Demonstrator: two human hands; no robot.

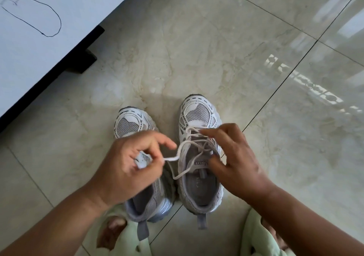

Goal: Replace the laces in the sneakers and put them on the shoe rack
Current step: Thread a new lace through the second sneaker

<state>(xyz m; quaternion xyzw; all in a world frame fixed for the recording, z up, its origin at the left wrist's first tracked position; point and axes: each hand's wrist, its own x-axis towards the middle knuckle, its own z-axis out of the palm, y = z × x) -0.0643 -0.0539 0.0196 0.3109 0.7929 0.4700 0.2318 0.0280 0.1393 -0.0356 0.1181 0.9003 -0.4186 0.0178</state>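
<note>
— What's nearest you?

— Green slippers (126, 242) on the person's feet, on the floor (256, 78). Just beyond them stand two sneakers, toes pointing away. The left hand (126, 163) hovers over the left sneaker (130, 126), thumb and forefinger pinching the free end of a white lace (178, 154).

— And the other hand?

— The right hand (234, 157) rests on the right sneaker (199, 137), fingers curled at the eyelets, seemingly nipping a crossing.

— Which way does the lace run?

— From the left fingers rightward into that sneaker, across its long heel-to-toe axis. I'd guess the right hand, being nearer the eyelets, works the lace next.

— Further off?

— Left of the sneakers, a white board (49, 29) with a pen loop. I can't see a shoe rack.
</note>
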